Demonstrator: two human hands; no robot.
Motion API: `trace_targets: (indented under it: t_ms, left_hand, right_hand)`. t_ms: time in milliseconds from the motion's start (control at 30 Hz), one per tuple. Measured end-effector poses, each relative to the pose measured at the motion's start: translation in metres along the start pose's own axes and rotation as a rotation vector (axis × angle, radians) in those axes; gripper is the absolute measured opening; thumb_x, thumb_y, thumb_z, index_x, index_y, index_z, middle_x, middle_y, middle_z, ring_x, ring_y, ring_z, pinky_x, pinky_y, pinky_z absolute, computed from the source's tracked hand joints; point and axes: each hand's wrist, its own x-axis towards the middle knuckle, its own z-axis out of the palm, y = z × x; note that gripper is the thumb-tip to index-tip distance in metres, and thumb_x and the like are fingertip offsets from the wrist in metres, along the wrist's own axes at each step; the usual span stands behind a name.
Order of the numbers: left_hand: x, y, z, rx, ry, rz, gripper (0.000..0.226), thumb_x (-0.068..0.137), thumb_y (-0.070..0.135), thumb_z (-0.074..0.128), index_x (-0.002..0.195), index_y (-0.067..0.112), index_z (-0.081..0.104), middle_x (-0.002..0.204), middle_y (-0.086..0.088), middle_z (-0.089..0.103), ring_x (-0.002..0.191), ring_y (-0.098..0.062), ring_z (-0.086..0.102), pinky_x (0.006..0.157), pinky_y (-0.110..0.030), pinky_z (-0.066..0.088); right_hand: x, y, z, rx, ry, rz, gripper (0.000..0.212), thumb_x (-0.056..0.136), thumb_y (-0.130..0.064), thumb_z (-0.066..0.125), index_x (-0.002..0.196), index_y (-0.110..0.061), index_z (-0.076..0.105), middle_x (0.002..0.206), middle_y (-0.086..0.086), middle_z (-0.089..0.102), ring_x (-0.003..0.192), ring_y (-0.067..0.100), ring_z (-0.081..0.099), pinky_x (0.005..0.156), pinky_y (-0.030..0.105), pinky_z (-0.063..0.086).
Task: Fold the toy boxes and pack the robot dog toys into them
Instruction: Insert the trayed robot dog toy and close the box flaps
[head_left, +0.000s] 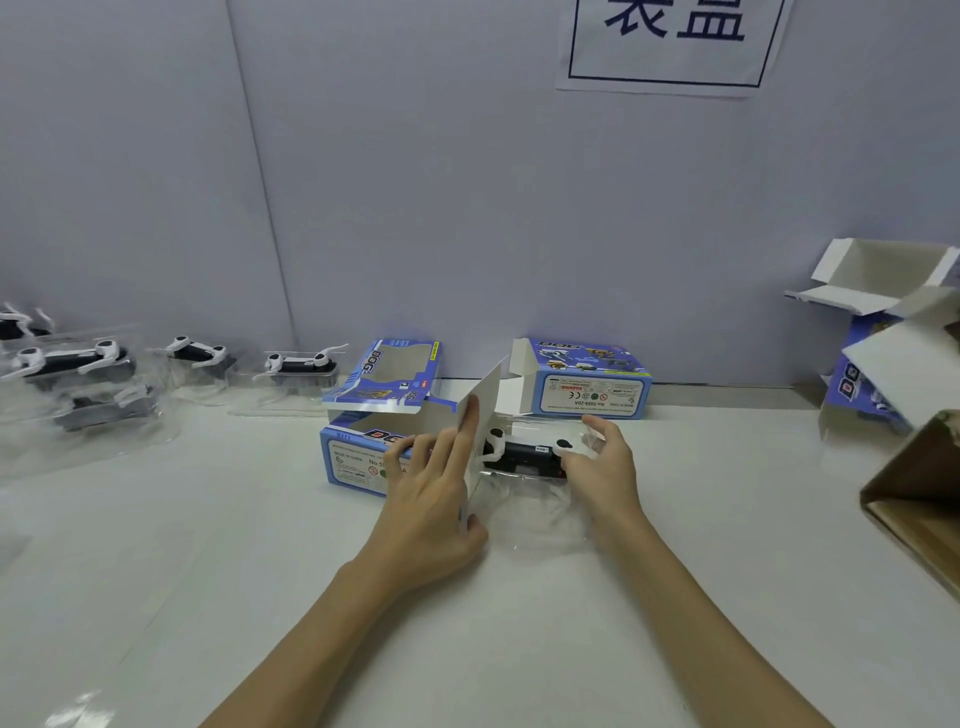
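A blue toy box (358, 457) lies on its side at the table's centre, its open end facing right. My left hand (434, 499) holds back the box's white end flap (485, 410), index finger stretched up along it and thumb at the flap's lower edge. Just right of the opening sits a black-and-white robot dog toy (524, 454) in a clear plastic tray. My right hand (605, 467) grips the tray's right end.
A second blue box (592, 382) lies against the back wall, another box (387, 371) is behind the centre one. Several robot dogs in clear trays (301, 366) line the left. Opened boxes (878, 322) and a brown carton (919, 499) stand at the right edge.
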Motion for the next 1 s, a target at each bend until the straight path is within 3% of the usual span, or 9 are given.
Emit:
trace_targets:
  t_ms: [233,333,533,767,833,900,1000]
  left_hand:
    - [0.000,-0.006,-0.001,-0.068,-0.074,0.022,0.128,0.064,0.049,0.061,0.164,0.027,-0.015,0.128,0.026,0.023,0.134,-0.010,0.032,0.120,-0.038,0.005]
    - [0.001,-0.008,0.001,-0.016,-0.046,0.051,0.128,0.069,0.051,0.068,0.165,0.025,-0.011,0.134,0.021,0.033,0.133,-0.011,0.036,0.118,-0.037,0.009]
    - [0.004,0.004,0.010,0.087,0.036,0.010,0.127,0.064,0.028,0.074,0.167,0.016,0.002,0.131,0.009,0.049,0.120,-0.019,0.049,0.109,-0.050,0.035]
    - [0.004,0.013,0.014,0.080,0.048,-0.066,0.120,0.057,0.011,0.064,0.164,0.021,0.012,0.140,0.006,0.049,0.127,-0.022,0.048,0.114,-0.053,0.030]
    - [0.004,0.010,0.011,0.011,0.046,-0.054,0.117,0.061,0.014,0.064,0.165,0.022,0.012,0.147,0.011,0.044,0.128,-0.018,0.047,0.115,-0.050,0.028]
    - [0.004,0.001,0.005,-0.074,0.058,-0.023,0.113,0.068,0.022,0.067,0.166,0.025,0.010,0.161,0.025,0.026,0.127,-0.010,0.044,0.115,-0.035,0.020]
    - [0.003,-0.013,-0.004,-0.119,0.020,0.021,0.111,0.076,0.031,0.066,0.167,0.029,0.002,0.160,0.039,0.009,0.128,-0.003,0.041,0.113,-0.023,0.011]
  right_hand:
    - [0.000,0.000,0.001,0.014,0.011,0.020,0.060,0.090,0.001,0.063,0.142,-0.027,0.053,0.147,0.011,0.053,0.125,0.028,0.058,0.107,0.050,0.050]
    - [0.000,-0.001,0.002,0.023,0.007,0.029,0.059,0.090,0.001,0.061,0.141,-0.028,0.053,0.146,0.010,0.053,0.121,0.028,0.060,0.105,0.050,0.053]
    - [-0.001,0.001,0.002,0.026,-0.005,0.025,0.058,0.091,0.000,0.061,0.139,-0.030,0.051,0.147,0.009,0.052,0.119,0.026,0.059,0.105,0.047,0.052]
    - [0.000,-0.001,-0.001,-0.006,-0.079,0.018,0.059,0.091,-0.004,0.065,0.140,-0.033,0.049,0.144,0.007,0.053,0.113,0.021,0.059,0.098,0.037,0.053]
    - [0.001,-0.004,-0.005,-0.125,-0.098,-0.014,0.058,0.092,-0.009,0.068,0.142,-0.029,0.046,0.144,0.010,0.053,0.116,0.023,0.058,0.102,0.039,0.051]
    - [0.004,-0.007,-0.012,-0.259,-0.127,-0.055,0.061,0.091,-0.010,0.069,0.145,-0.024,0.043,0.144,0.012,0.052,0.118,0.026,0.056,0.102,0.037,0.049]
    - [0.005,-0.012,-0.023,-0.445,-0.209,-0.162,0.068,0.088,-0.006,0.067,0.149,-0.021,0.041,0.149,0.005,0.049,0.129,0.026,0.050,0.102,0.032,0.044]
